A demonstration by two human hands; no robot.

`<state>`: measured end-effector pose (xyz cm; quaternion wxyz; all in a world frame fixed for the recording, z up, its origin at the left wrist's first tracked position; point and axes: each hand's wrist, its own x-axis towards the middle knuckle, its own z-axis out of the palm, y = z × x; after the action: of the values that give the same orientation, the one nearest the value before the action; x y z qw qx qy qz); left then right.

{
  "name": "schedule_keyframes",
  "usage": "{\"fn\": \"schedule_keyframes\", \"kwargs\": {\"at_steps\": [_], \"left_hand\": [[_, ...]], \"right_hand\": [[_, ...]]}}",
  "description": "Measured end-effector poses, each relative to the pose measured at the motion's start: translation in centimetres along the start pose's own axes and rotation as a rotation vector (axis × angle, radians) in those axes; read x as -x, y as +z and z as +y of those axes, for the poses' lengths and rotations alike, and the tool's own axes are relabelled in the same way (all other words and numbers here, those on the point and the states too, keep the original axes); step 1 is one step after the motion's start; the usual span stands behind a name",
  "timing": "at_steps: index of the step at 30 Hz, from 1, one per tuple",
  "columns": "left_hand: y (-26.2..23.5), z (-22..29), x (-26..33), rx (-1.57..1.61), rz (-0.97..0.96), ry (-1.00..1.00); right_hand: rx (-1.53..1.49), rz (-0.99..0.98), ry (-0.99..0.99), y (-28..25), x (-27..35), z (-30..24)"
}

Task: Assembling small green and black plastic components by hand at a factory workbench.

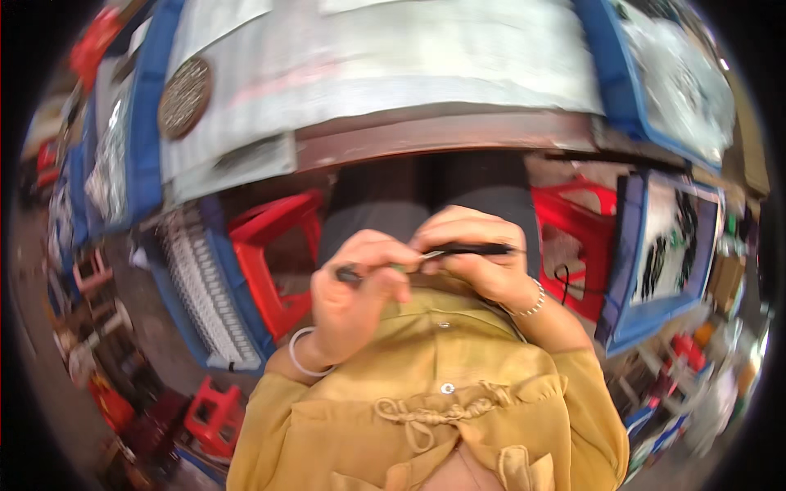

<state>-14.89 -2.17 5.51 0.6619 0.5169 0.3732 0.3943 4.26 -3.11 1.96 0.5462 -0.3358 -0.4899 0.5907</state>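
Note:
Both my hands meet above my lap, in front of the yellow shirt. My right hand (501, 277) is closed around a slim black rod-shaped piece (481, 249), whose thin light tip points toward the left hand. Pinched in my left hand (348, 307) is a small dark piece (347, 273), its end showing beside the fingers. A speck of green shows at the left fingertips, close to the tip of the black piece. Fingers hide most of both pieces, so I cannot tell their exact kind or whether they touch.
Ahead stands a table with a white cover (393, 69), bearing a round dish of small pieces (185, 96). Blue bins (626, 90) with clear plastic flank it. Red stools (274, 254) stand by my legs. Lower right, a blue crate (626, 315) holds black strips; lower left, another (182, 307) holds white rows.

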Motion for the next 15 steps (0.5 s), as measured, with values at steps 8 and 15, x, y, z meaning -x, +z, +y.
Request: {"fn": "schedule_keyframes", "kwargs": {"at_steps": [8, 15], "left_hand": [[1.3, 1.1, -0.1, -0.532, -0.06, 0.467], [1.0, 0.5, -0.2, -0.734, -0.034, 0.62]], "right_hand": [[-0.51, 0.068, -0.005, 0.6, 1.6, 1.9], [-0.625, 0.078, 0.041, 1.2, 1.3, 2.1]]}}
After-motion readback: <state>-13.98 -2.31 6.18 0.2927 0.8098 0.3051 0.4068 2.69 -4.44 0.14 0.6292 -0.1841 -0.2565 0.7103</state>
